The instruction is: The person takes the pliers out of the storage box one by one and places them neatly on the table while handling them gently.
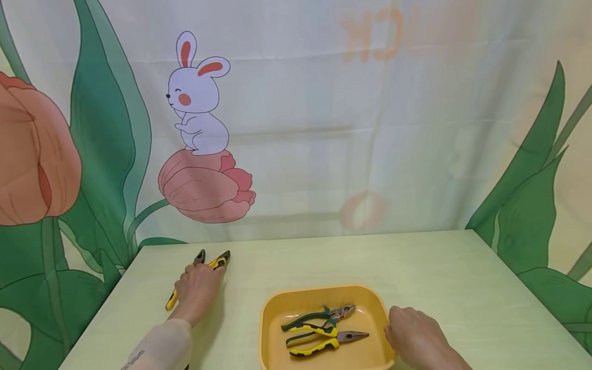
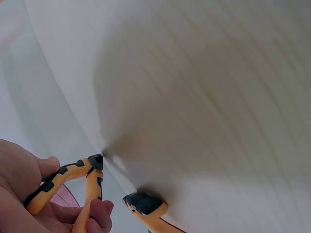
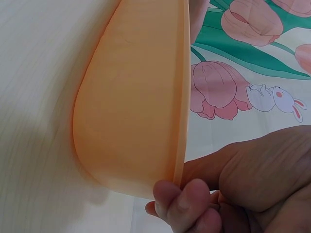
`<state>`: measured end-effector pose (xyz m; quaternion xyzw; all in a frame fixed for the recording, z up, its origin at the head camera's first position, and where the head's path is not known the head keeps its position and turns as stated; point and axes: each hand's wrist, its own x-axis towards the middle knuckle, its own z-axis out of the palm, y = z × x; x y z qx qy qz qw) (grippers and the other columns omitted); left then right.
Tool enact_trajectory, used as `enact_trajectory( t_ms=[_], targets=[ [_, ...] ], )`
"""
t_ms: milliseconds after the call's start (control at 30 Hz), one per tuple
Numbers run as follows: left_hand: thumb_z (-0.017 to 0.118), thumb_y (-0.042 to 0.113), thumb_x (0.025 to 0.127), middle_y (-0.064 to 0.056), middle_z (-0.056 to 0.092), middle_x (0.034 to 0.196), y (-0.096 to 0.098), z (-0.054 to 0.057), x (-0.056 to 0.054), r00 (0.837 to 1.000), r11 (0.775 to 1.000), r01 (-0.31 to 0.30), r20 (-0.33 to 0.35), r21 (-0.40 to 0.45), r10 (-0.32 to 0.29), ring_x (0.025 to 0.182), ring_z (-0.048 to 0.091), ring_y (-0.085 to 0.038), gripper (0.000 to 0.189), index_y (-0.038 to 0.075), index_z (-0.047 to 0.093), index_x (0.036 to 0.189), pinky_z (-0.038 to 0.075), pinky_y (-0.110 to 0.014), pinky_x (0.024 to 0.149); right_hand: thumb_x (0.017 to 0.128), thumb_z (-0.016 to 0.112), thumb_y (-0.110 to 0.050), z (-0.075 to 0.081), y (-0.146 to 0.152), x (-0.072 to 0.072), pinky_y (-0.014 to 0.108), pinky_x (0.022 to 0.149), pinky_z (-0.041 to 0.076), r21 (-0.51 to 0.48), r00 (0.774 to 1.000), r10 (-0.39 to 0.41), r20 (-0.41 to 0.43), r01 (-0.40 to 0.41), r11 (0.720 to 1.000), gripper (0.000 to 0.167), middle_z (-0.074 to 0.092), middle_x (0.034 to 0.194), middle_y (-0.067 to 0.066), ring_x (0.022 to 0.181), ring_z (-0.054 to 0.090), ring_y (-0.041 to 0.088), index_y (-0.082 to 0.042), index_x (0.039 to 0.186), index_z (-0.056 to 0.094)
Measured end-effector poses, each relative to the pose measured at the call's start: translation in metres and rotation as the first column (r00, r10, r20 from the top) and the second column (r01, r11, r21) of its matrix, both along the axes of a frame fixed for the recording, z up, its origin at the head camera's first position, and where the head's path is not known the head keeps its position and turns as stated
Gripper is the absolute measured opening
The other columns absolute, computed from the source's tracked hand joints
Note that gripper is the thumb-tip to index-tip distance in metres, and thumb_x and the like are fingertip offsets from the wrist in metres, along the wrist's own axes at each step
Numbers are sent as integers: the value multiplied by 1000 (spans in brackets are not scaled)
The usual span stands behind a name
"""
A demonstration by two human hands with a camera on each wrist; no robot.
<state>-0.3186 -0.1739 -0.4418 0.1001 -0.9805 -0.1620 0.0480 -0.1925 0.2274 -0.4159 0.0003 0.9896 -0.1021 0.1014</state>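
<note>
Left hand point(image 1: 199, 285) is gripping yellow-handled pliers point(image 2: 73, 171); right hand point(image 1: 416, 333) is pinching tray point(image 3: 131, 107) by its rim, ideally bracing it.

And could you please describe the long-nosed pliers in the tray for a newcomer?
On the pale table, find the yellow tray whose rim the right hand grips. Inside, the nearer pliers have yellow-black handles and a slim nose, unlike the blunter green-handled pair.
</note>
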Motion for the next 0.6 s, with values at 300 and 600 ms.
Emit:
enact_trajectory(
  t_ms=[300, 600],
  targets=[
    [57, 36, 106, -32, 54, 95, 0, -1, -6, 1000, 1000, 10, 18, -15, -9, 89, 58, -47, 58, -22, 59, 105, 46, -64, 87, 97, 67, -13, 0, 0, 0, 30, 56, 41, 8, 1000, -3, -1, 3, 1000, 27, 50, 65, 3, 57, 47, 17, -8, 74, 53],
    [52, 37, 108, -39, 53, 103, 6, -2, -9, 999, 1000, -17, 50, -26, 18, 101, 59, -54, 66, -28, 53, 111, 46, -66, 93, 97, 66, -12, 0, -1, 0, 30, 56, 42, 6, 1000, -7, 6, 7, 1000, 28, 50, 64, 3, 56, 47, 17, -8, 72, 53]
  ],
)
